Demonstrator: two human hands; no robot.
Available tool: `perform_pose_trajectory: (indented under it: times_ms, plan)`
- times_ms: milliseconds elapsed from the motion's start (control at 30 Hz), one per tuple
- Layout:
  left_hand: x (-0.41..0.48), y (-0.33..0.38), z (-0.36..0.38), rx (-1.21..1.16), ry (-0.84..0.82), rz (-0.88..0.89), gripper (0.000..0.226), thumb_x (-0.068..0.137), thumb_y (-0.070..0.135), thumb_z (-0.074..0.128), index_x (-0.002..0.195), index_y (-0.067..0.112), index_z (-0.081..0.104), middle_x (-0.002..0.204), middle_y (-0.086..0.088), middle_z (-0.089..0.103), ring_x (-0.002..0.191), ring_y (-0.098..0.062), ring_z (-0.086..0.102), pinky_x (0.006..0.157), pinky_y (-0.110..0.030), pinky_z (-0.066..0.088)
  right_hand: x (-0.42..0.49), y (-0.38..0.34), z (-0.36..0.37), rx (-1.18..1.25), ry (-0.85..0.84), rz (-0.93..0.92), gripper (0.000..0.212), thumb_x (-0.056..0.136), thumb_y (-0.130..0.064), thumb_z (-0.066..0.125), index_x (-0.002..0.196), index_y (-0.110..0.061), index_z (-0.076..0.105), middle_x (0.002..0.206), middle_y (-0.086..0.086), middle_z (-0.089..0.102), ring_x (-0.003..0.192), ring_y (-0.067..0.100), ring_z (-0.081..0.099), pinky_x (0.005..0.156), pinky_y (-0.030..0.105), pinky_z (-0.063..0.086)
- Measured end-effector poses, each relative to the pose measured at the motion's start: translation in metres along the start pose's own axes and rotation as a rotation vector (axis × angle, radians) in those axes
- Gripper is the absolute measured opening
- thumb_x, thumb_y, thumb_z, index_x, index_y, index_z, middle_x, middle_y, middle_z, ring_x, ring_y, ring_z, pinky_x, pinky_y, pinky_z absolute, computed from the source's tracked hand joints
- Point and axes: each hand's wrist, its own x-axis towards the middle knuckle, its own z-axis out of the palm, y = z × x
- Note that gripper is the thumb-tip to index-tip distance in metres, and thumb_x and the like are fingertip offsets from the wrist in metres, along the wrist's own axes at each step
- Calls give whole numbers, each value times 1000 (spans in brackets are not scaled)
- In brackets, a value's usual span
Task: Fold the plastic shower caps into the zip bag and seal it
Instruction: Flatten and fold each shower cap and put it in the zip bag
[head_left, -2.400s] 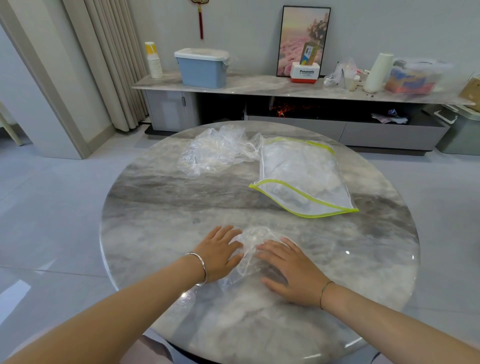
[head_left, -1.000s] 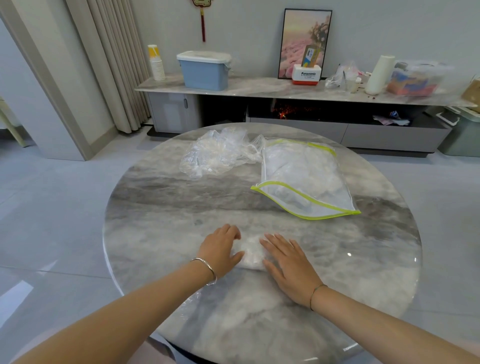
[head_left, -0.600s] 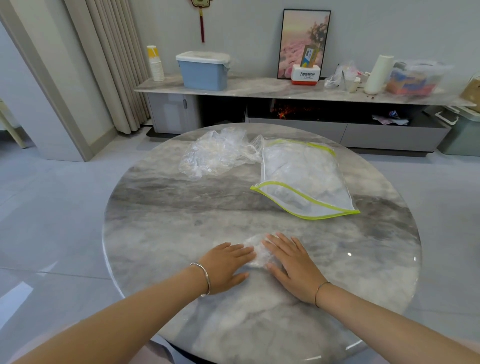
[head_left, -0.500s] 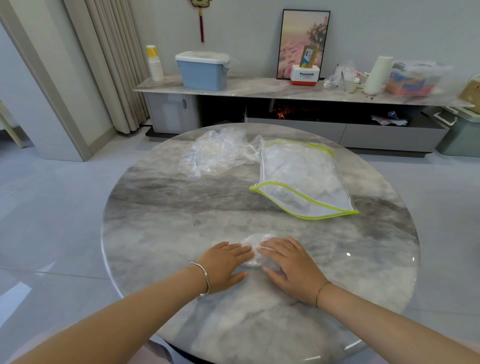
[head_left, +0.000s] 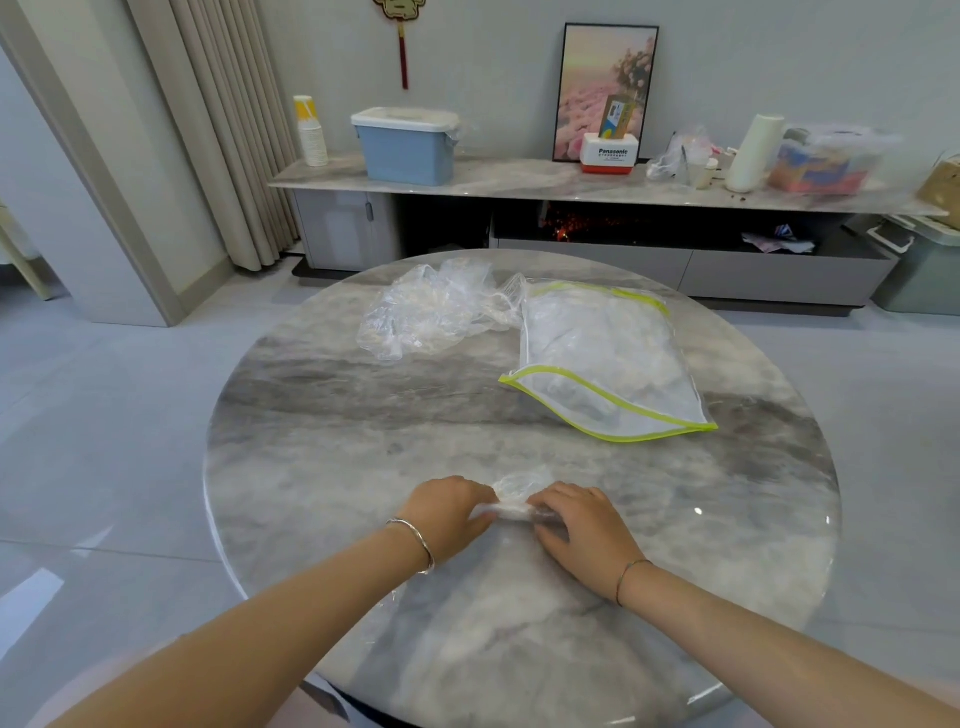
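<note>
Pinching shower cap, clear, crinkled, rolled narrow: left hand, right hand.

A glossy, polished stone-look table top is pictured at centre frame, with a thin, crinkled clear-plastic shower cap on it. A smooth transparent plastic zip bag and a filmy plastic heap of caps are seen behind. A shiny metal bangle is worn lower centre; matt cloth curtains are hung upper left.
</note>
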Motion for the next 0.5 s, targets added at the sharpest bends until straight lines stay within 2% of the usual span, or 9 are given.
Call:
perform_pose_trajectory:
  times_ms: [100, 200, 300, 367, 400, 467, 500]
  plan:
    - [-3, -5, 1, -268, 47, -67, 22, 93, 36, 51, 97, 20, 65, 92, -3, 66, 87, -23, 58, 76, -31, 45, 1, 1, -1, 195, 19, 154, 6, 86, -22, 62, 85, -29, 61, 85, -9, 65, 79, 7, 58, 76, 20, 37]
    - [-4, -7, 2, -426, 31, -136, 20, 90, 31, 58, 72, 21, 56, 66, 1, 54, 66, -18, 47, 68, -31, 42, 1, 2, 0, 357, -19, 294, 17, 85, -24, 65, 71, -29, 56, 69, -8, 60, 63, 4, 50, 62, 16, 39]
    - [-3, -9, 6, -460, 19, -207, 17, 87, 32, 61, 73, 24, 54, 59, 9, 46, 63, -15, 46, 64, -28, 40, 3, 5, 3, 402, -31, 357, 16, 85, -25, 66, 72, -19, 59, 63, -6, 53, 61, 8, 47, 63, 25, 42]
    - [-4, -7, 6, -415, 29, -218, 11, 87, 32, 61, 90, 21, 60, 68, 11, 52, 72, -15, 52, 67, -25, 40, 5, 7, 5, 398, -33, 383, 18, 84, -25, 67, 69, -23, 57, 61, -6, 53, 61, 11, 50, 65, 29, 45]
    - [-4, -7, 4, -357, 39, -211, 18, 87, 32, 60, 103, 22, 60, 80, 10, 57, 82, -14, 55, 73, -24, 41, 6, 8, 5, 394, -30, 397, 20, 84, -26, 67, 68, -27, 55, 60, -7, 54, 62, 12, 53, 67, 30, 47]
    - [-4, -6, 5, -190, 107, -95, 34, 89, 31, 58, 123, 25, 54, 114, 7, 57, 107, -13, 52, 88, -24, 39, 8, 8, 5, 393, -30, 416, 20, 82, -26, 69, 69, -32, 55, 59, -8, 57, 65, 14, 59, 68, 30, 49]
    - [-5, -4, 5, -114, 167, 25, 37, 90, 30, 55, 127, 26, 53, 124, 6, 54, 114, -14, 50, 93, -26, 39, 8, 8, 4, 394, -32, 421, 20, 82, -26, 70, 70, -33, 55, 58, -8, 57, 64, 13, 59, 67, 29, 48]
